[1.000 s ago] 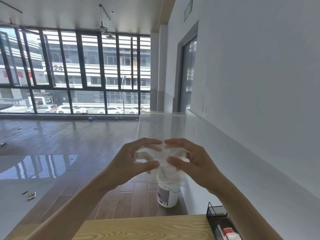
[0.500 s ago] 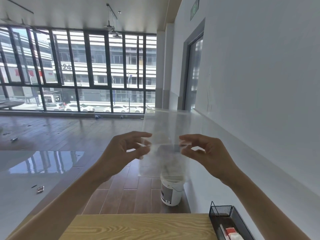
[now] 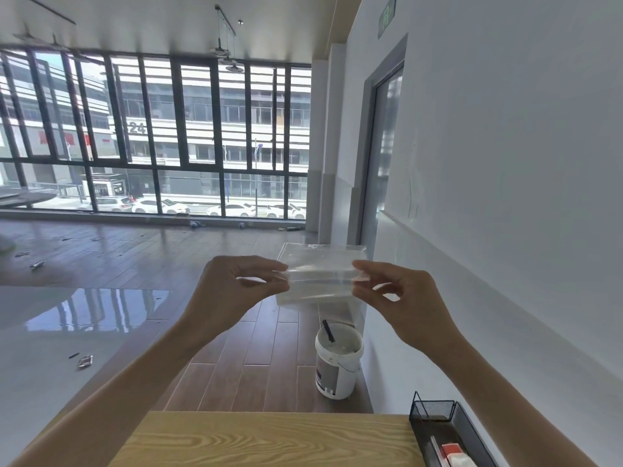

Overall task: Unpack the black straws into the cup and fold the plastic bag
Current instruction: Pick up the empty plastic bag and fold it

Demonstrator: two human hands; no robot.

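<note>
clear plastic bag (image 3: 322,276) folded flat, held up | left hand (image 3: 232,291) fingers pinching | right hand (image 3: 401,298) fingers pinching

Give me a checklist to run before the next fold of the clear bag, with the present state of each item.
1. Left hand pinches the clear plastic bag: ok.
2. Right hand pinches its other end: ok.
3. Bag empty of straws: ok.
4. Bag already folded into a flat band: ok.
5. Bare light wooden table below to set it on: ok.
6. Black straws in the cup: cannot tell, neither is in view.
</note>
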